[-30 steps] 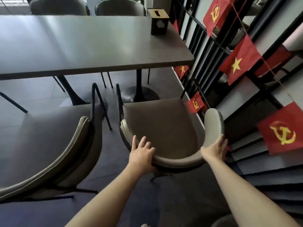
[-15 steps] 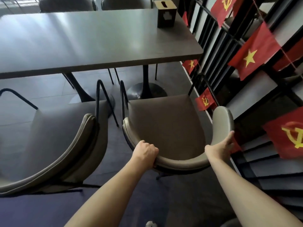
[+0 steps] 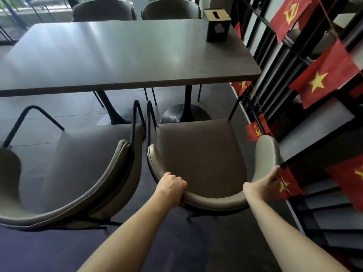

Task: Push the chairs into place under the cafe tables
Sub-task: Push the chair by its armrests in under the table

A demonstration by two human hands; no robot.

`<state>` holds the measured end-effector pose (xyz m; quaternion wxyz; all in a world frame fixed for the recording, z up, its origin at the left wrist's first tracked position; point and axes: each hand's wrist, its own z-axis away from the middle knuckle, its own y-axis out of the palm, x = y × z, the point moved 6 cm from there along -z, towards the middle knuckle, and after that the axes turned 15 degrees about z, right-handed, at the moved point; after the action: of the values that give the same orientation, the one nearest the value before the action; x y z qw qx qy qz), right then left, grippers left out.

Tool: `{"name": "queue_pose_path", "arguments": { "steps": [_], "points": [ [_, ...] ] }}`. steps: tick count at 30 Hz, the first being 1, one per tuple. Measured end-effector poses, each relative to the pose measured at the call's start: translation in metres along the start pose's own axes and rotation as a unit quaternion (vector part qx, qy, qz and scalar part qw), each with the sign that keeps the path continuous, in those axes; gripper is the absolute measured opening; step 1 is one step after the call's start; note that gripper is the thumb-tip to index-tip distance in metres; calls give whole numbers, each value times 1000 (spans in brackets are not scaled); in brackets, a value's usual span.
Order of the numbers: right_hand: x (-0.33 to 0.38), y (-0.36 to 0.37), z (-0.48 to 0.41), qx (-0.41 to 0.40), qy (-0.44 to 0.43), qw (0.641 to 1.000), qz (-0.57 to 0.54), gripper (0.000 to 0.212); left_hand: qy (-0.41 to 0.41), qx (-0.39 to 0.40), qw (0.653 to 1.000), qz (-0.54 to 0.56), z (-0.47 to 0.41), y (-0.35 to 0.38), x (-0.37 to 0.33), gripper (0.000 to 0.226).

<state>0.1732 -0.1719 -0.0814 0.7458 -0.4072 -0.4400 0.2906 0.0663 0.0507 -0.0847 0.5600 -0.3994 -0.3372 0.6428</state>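
Note:
A grey padded chair [image 3: 198, 154] with a curved backrest stands in front of me, its seat pointing at the dark cafe table [image 3: 121, 55]. The seat's front edge sits short of the tabletop's near edge. My left hand [image 3: 171, 185] is closed over the left part of the backrest rim. My right hand [image 3: 264, 185] holds the right part of the rim, fingers wrapped round its outer side. A second grey chair [image 3: 82, 169] stands close beside it on the left, also pulled out from the table.
A black railing with red flags [image 3: 322, 81] runs close along the right of the chair, with stairs [image 3: 324, 203] below. A dark tissue box [image 3: 217, 24] stands on the table's far right corner. Two chairs [image 3: 137, 10] sit at the far side. Table pedestals [image 3: 184, 112] stand underneath.
My left hand went from lying flat on the backrest to gripping it. The chair now stands squarer to the table and the view has moved nearer to it.

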Motion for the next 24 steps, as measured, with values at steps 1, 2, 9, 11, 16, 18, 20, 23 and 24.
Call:
{"name": "queue_pose_path", "arguments": {
  "steps": [1,2,9,11,16,18,20,23,24],
  "points": [
    [1,0,0,-4,-3,1000,4,104,0,-1,1000,0,-1,0,1,25],
    [2,-1,0,-7,-4,1000,7,104,1,0,1000,-1,-1,0,2,25],
    [6,7,4,0,-14,1000,8,106,-7,4,1000,-10,-3,2,10,25],
    [5,9,3,5,-17,1000,15,107,-14,5,1000,-8,-3,3,10,24],
    [5,7,2,9,-26,1000,14,109,-21,9,1000,-4,-3,7,9,23],
    [6,8,1,11,-30,999,8,108,-22,11,1000,-3,-3,8,9,23],
    [7,7,1,9,-32,999,8,107,-20,11,1000,0,-4,9,9,23],
    [7,9,-1,7,-34,999,7,108,-16,1,1000,20,-3,10,12,24],
    [7,10,-2,6,-33,999,10,108,-15,-9,999,34,-3,10,14,25]
  ]
}}
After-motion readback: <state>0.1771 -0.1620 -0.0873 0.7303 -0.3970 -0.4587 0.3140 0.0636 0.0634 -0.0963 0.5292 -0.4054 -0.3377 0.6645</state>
